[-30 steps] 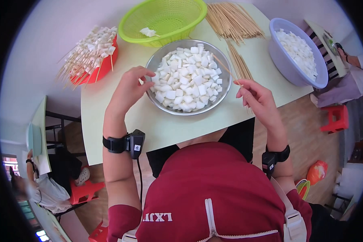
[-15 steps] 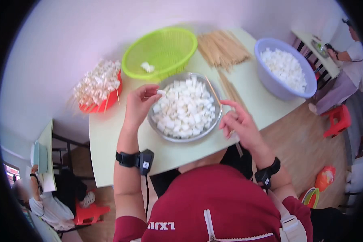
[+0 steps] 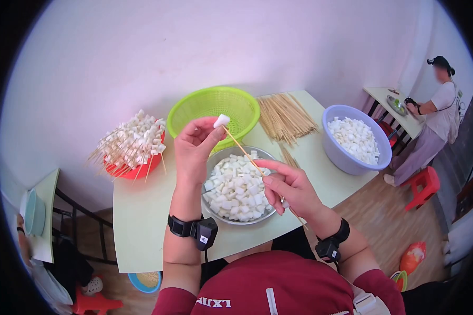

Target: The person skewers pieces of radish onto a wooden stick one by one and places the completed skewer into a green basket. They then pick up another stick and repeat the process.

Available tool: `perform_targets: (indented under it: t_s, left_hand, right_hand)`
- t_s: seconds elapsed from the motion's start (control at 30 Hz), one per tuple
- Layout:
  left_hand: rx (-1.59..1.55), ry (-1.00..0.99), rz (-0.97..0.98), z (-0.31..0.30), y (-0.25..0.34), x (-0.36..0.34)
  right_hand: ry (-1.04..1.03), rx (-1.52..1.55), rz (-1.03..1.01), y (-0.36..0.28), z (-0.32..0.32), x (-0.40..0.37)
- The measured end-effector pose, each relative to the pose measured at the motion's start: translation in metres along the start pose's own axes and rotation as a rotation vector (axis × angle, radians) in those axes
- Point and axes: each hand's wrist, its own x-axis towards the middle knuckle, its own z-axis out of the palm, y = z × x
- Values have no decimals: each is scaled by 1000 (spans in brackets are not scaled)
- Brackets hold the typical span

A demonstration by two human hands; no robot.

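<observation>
My left hand (image 3: 197, 149) pinches a white cube (image 3: 222, 121) above the near rim of the green basket (image 3: 214, 100). My right hand (image 3: 291, 189) grips a thin wooden skewer (image 3: 242, 149), whose upper end meets the cube. Another white piece (image 3: 285, 203) shows by my right fingers. Below both hands is a metal bowl (image 3: 266, 154) heaped with white cubes (image 3: 236, 189). Bare skewers (image 3: 286, 116) lie in a bundle behind the bowl. At the left, loaded skewers (image 3: 134, 139) rest on a red bowl (image 3: 136, 170).
A purple basin (image 3: 352, 167) of white cubes stands at the table's right. One person (image 3: 441, 105) works at a far table on the right; another (image 3: 50, 278) sits at the lower left. Red stools (image 3: 423, 187) and a blue basin (image 3: 145, 282) are on the floor.
The view has tilted upward. My left hand has raised the cube, and my right hand has brought the skewer up to it, its grip now farther along the stick.
</observation>
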Motion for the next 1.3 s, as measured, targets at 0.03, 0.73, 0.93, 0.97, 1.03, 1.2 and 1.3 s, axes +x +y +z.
perform_targets:
  t_s: [0.03,0.73,0.93,0.97,1.03,1.2,1.3]
  left_hand:
    - [9,-19,2,-1,3,-1]
    - [417,41,349,-9,14,0]
    - [506,44,373,-10,17,-1]
    - [457,42,329,-10,16,0]
    - [401,34,296,-10,15,0]
    - [403,20,280,-11,21,-1]
    - [423,-7,297,-17,19,-1]
  right_hand:
    - [2,7,3,1,1,1]
    - [27,60,-56,6,24,18]
    - [186,-507,-403,9,33,22]
    - [82,-73,-68,4,33,18]
    - [33,193,-21,4,25,19]
    - [107,-80,-108,12,39,21]
    - [377,-1080,-837,19,46,31]
